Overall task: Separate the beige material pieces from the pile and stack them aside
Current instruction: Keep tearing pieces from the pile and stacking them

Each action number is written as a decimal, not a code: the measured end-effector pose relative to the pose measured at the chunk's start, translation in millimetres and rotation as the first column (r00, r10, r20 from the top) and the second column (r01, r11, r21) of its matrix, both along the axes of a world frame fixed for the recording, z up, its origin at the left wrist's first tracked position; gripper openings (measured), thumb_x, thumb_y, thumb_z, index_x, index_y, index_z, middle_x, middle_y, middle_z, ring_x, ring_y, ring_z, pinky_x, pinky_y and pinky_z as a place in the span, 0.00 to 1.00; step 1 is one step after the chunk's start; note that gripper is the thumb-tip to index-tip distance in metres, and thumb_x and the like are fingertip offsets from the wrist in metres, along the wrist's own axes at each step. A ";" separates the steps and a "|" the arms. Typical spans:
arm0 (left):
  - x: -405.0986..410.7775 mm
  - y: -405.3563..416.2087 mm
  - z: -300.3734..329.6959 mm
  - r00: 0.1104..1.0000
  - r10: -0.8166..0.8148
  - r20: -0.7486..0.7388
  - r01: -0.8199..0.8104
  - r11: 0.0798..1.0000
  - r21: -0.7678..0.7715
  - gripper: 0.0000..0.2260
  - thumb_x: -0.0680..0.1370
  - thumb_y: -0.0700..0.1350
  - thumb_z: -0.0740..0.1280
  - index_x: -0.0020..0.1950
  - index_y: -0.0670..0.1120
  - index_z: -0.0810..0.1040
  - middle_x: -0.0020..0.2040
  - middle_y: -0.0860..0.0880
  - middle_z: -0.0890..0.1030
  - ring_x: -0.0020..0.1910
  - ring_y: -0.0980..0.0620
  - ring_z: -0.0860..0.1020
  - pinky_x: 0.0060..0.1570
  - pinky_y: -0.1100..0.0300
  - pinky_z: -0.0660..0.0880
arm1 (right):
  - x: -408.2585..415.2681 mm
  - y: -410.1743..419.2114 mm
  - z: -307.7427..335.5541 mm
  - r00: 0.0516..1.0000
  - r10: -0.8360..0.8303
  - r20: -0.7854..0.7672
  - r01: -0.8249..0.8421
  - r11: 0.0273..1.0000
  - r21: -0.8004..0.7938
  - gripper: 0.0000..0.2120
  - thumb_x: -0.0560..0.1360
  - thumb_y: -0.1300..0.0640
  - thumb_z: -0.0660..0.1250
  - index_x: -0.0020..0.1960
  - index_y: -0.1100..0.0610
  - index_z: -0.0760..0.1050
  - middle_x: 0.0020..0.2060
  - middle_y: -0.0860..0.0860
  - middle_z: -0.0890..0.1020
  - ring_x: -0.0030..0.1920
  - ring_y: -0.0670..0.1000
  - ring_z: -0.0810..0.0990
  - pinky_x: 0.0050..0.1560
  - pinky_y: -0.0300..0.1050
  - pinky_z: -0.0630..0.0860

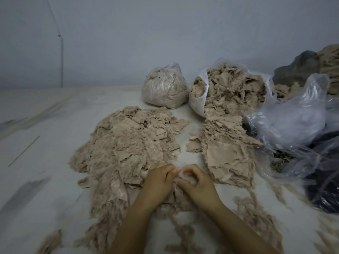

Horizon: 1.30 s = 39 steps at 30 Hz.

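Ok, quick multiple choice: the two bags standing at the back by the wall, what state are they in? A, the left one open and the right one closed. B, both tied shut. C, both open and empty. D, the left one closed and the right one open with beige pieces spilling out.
D: the left bag is bunched closed at its top, while the right bag gapes open, beige pieces spilling forward.

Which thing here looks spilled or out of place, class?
The open plastic bag lies tipped on the white surface, beige pieces spilling from its mouth toward the hands; the tied bag stays closed.
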<state>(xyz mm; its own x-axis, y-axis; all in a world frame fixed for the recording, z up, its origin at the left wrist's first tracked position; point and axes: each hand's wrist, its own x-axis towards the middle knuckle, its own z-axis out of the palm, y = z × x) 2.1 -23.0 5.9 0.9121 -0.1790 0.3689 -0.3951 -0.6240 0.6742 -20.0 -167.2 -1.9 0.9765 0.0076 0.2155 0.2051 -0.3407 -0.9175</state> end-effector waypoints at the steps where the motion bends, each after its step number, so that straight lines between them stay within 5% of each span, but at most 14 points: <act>1: 0.6 1.8 -0.2 1.000 0.012 -0.004 -0.012 1.000 -0.007 0.15 0.80 0.46 0.63 0.33 0.49 0.70 0.29 0.54 0.72 0.32 0.59 0.70 0.36 0.60 0.65 | 0.9 -1.1 0.4 0.999 -0.016 0.030 0.017 1.000 -0.011 0.10 0.73 0.58 0.72 0.37 0.49 0.73 0.31 0.39 0.77 0.35 0.38 0.74 0.38 0.31 0.69; 4: 1.9 10.4 -4.9 0.993 0.099 -0.065 -0.101 0.995 -0.027 0.15 0.80 0.50 0.60 0.40 0.42 0.76 0.34 0.47 0.79 0.36 0.50 0.77 0.42 0.52 0.73 | 1.2 -4.8 -1.4 0.995 -0.091 0.051 0.089 0.996 0.030 0.13 0.73 0.58 0.72 0.32 0.53 0.72 0.26 0.42 0.75 0.30 0.39 0.72 0.34 0.31 0.67; 7: -0.9 13.8 -13.5 0.980 0.177 -0.087 -0.177 0.984 0.009 0.16 0.81 0.53 0.58 0.44 0.45 0.79 0.36 0.47 0.80 0.38 0.48 0.78 0.42 0.54 0.73 | -1.9 -5.7 -10.2 0.990 -0.138 -0.011 0.138 0.982 0.128 0.14 0.73 0.58 0.71 0.31 0.55 0.71 0.25 0.43 0.75 0.30 0.40 0.72 0.33 0.35 0.69; 11: -3.7 34.4 -21.0 0.935 0.347 -0.072 -0.343 0.937 0.062 0.19 0.80 0.56 0.55 0.35 0.47 0.73 0.31 0.51 0.75 0.34 0.48 0.74 0.33 0.59 0.64 | 0.9 -27.1 -10.7 0.932 -0.351 -0.095 0.363 0.894 0.261 0.18 0.77 0.59 0.66 0.32 0.56 0.64 0.27 0.48 0.67 0.31 0.48 0.66 0.29 0.35 0.62; 14: -6.0 29.0 -15.5 0.971 0.225 -0.083 -0.213 0.968 0.131 0.16 0.77 0.60 0.60 0.42 0.49 0.79 0.41 0.55 0.77 0.44 0.53 0.75 0.47 0.58 0.71 | -0.5 -32.1 -2.0 0.962 -0.224 -0.154 0.260 0.921 0.289 0.15 0.78 0.58 0.65 0.33 0.58 0.70 0.29 0.53 0.74 0.32 0.49 0.72 0.34 0.37 0.68; 17: -10.5 -1.6 -2.5 0.956 -0.045 -0.290 0.001 0.989 -0.149 0.20 0.73 0.58 0.70 0.63 0.55 0.74 0.55 0.61 0.75 0.55 0.64 0.73 0.52 0.71 0.69 | -5.5 -19.5 0.9 0.971 -0.006 -0.241 0.106 0.908 0.406 0.16 0.79 0.54 0.63 0.42 0.67 0.78 0.35 0.62 0.83 0.34 0.53 0.80 0.35 0.40 0.76; 20: -11.2 -15.5 1.5 0.943 -0.118 -0.312 -0.029 0.902 -0.431 0.05 0.75 0.43 0.70 0.50 0.46 0.81 0.43 0.56 0.81 0.43 0.60 0.78 0.43 0.69 0.73 | -8.3 -16.8 3.2 0.975 0.013 -0.222 0.086 0.899 0.429 0.16 0.77 0.53 0.66 0.37 0.64 0.75 0.26 0.58 0.77 0.29 0.50 0.74 0.29 0.37 0.71; 23: -10.0 -8.8 1.3 0.944 -0.022 -0.328 -0.191 0.774 -0.603 0.07 0.77 0.39 0.66 0.41 0.39 0.79 0.32 0.48 0.76 0.34 0.52 0.74 0.37 0.62 0.72 | -9.0 -25.9 1.8 0.976 -0.023 -0.217 0.117 0.895 0.431 0.15 0.75 0.55 0.68 0.30 0.55 0.74 0.25 0.49 0.75 0.26 0.46 0.72 0.28 0.34 0.70; 28: -11.7 -11.1 -1.0 0.925 -0.110 -0.364 -0.071 0.891 -0.449 0.10 0.74 0.55 0.68 0.42 0.49 0.81 0.29 0.57 0.77 0.31 0.61 0.75 0.36 0.69 0.71 | -7.7 -28.7 4.4 0.967 0.022 -0.252 0.115 0.850 0.514 0.12 0.76 0.57 0.67 0.36 0.60 0.80 0.32 0.54 0.82 0.33 0.49 0.80 0.34 0.38 0.76; 31: -12.8 -16.4 -2.3 0.913 -0.137 -0.383 0.001 0.943 -0.334 0.07 0.75 0.49 0.70 0.38 0.51 0.82 0.31 0.55 0.78 0.33 0.58 0.76 0.38 0.64 0.73 | -7.0 -23.0 6.1 0.977 0.013 -0.211 0.084 0.892 0.445 0.07 0.74 0.56 0.70 0.40 0.58 0.82 0.37 0.57 0.84 0.39 0.54 0.80 0.42 0.46 0.77; 33: -12.6 -16.7 -0.2 0.922 -0.140 -0.362 -0.023 0.911 -0.411 0.13 0.78 0.45 0.67 0.32 0.49 0.79 0.31 0.52 0.78 0.34 0.55 0.75 0.38 0.61 0.72 | -6.3 -23.4 6.8 0.977 -0.013 -0.211 0.106 0.893 0.438 0.03 0.71 0.58 0.73 0.44 0.56 0.82 0.43 0.60 0.84 0.45 0.59 0.82 0.49 0.52 0.80; 35: -13.5 -17.4 5.8 0.912 -0.172 -0.373 -0.073 0.827 -0.558 0.14 0.80 0.47 0.63 0.37 0.43 0.77 0.36 0.46 0.78 0.38 0.49 0.76 0.42 0.57 0.73 | -5.8 -25.8 4.9 0.972 0.020 -0.235 0.097 0.876 0.473 0.08 0.70 0.60 0.74 0.49 0.54 0.80 0.47 0.66 0.82 0.47 0.63 0.82 0.51 0.57 0.80; 39: -16.9 -25.7 8.9 0.907 -0.163 -0.388 -0.007 0.915 -0.402 0.13 0.76 0.54 0.68 0.39 0.45 0.73 0.33 0.54 0.75 0.35 0.58 0.74 0.37 0.62 0.72 | -6.2 -23.1 5.0 0.979 0.024 -0.201 0.043 0.946 0.320 0.11 0.75 0.60 0.70 0.56 0.53 0.77 0.31 0.60 0.77 0.33 0.53 0.76 0.37 0.44 0.75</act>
